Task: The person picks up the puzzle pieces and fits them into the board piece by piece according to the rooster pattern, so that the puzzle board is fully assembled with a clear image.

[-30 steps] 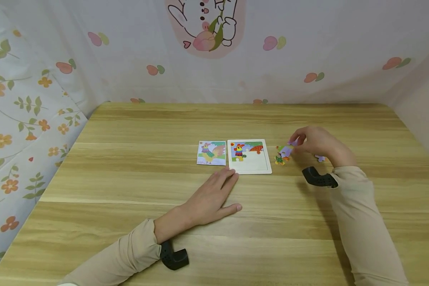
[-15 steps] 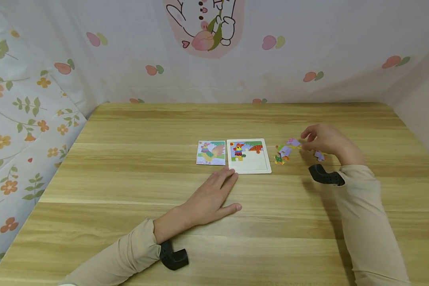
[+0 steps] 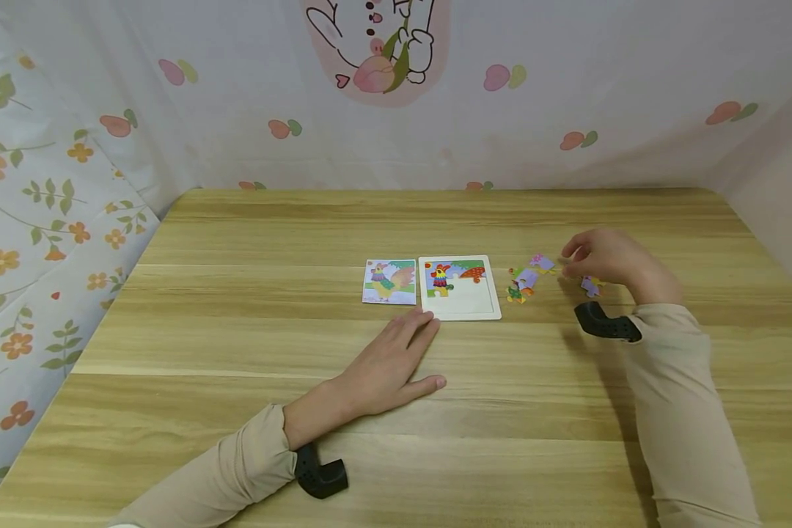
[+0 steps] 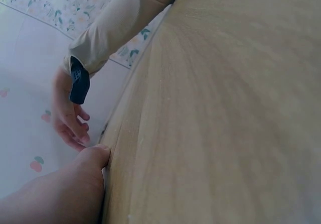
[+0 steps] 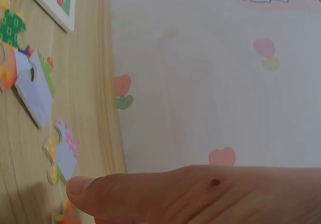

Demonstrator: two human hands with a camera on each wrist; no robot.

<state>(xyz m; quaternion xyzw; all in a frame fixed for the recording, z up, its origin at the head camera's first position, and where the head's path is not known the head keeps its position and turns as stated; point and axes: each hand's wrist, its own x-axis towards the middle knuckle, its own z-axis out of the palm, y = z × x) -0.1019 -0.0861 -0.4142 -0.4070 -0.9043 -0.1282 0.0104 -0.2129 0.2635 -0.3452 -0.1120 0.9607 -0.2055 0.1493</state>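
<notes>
The right wrist view's edge crops the puzzle tray (image 5: 68, 19).

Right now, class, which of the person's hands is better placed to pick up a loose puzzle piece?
Probably the right hand, which hovers close beside the loose pieces; the left hand rests at the near edge of the tray, farther from them.

Puzzle pieces (image 5: 36, 96) smooth-faced (matt look); table (image 3: 204, 330) wood-grained; sleeves (image 3: 680, 411) cloth.
</notes>
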